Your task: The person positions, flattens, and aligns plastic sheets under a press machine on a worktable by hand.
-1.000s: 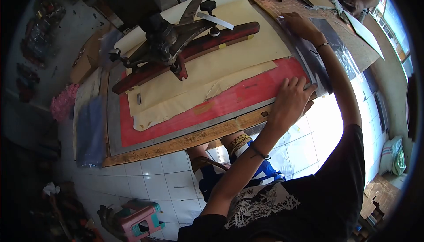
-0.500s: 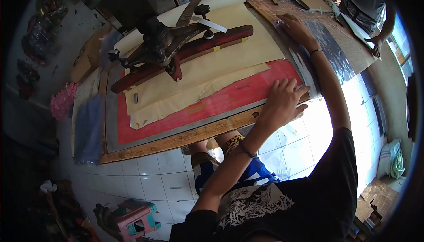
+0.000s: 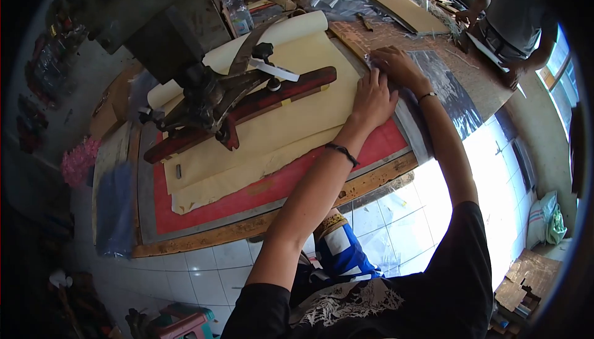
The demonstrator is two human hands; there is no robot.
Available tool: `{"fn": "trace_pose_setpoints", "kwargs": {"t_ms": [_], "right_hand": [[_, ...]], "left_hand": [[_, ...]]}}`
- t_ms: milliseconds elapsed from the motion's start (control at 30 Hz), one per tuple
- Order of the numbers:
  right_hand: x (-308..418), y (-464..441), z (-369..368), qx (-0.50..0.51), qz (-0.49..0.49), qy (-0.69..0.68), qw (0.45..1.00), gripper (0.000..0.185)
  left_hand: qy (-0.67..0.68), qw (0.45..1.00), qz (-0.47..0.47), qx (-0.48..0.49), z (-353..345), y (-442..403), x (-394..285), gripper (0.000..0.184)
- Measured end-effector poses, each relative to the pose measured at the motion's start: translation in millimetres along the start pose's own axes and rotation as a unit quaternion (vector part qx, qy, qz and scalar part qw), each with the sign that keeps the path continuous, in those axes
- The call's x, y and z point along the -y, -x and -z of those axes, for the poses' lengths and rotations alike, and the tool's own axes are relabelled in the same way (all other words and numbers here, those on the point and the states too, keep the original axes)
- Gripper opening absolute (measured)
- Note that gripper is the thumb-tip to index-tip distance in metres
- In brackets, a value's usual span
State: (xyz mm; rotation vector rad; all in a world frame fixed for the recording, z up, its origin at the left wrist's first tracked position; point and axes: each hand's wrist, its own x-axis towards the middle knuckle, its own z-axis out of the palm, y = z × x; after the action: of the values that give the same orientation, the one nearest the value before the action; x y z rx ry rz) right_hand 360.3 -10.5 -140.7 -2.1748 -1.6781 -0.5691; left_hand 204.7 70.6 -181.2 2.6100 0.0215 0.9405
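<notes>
My left hand (image 3: pixel 374 99) rests near the right edge of the cream sheet (image 3: pixel 297 116), beside my right hand, its fingers close together. My right hand (image 3: pixel 399 66) lies at the upper right edge of the board, by a clear plastic film; its fingertips are partly hidden. What either hand pinches is too small to make out. A red sheet (image 3: pixel 387 147) lies under the cream one, in a wood-edged board (image 3: pixel 247 224). Over the sheets stands a dark metal press arm (image 3: pixel 204 94) with a red bar (image 3: pixel 291 91). A small grey piece (image 3: pixel 179 171) lies on the cream sheet.
Another person (image 3: pixel 513 23) stands at the upper right, holding a flat sheet. A plastic bottle (image 3: pixel 237 8) stands behind the roll. Brown boards (image 3: pixel 408 14) lie at the back. A pink and green stool (image 3: pixel 185 323) is on the tiled floor at lower left.
My left hand has moved up from the board's front right corner to beside my right hand. The view has shifted, showing more of the press. The other person has both hands at the flat sheet.
</notes>
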Motion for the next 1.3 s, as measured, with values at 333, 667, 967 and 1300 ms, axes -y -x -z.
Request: {"fn": "trace_pose_setpoints", "kwargs": {"t_ms": [333,667,967,1300], "right_hand": [[-9.5,0.0,-1.0,0.023,-0.026,-0.033,0.999,0.026],[-12.1,-1.4,-0.8,0.058,-0.003,0.027,0.998,0.028],[-5.4,-3.5,4.6,0.067,-0.005,0.024,0.997,0.029],[-3.5,-10.1,-1.4,0.035,0.011,-0.024,0.999,0.03]], "left_hand": [[0.024,0.998,0.037,0.039,-13.8,0.4,2.6,0.079],[0.05,0.997,0.038,0.042,-8.8,-0.4,4.0,0.08],[0.063,0.996,0.043,0.041,-8.2,-0.6,3.8,0.08],[0.078,0.994,0.052,0.053,-4.8,-2.1,2.7,0.082]]}}
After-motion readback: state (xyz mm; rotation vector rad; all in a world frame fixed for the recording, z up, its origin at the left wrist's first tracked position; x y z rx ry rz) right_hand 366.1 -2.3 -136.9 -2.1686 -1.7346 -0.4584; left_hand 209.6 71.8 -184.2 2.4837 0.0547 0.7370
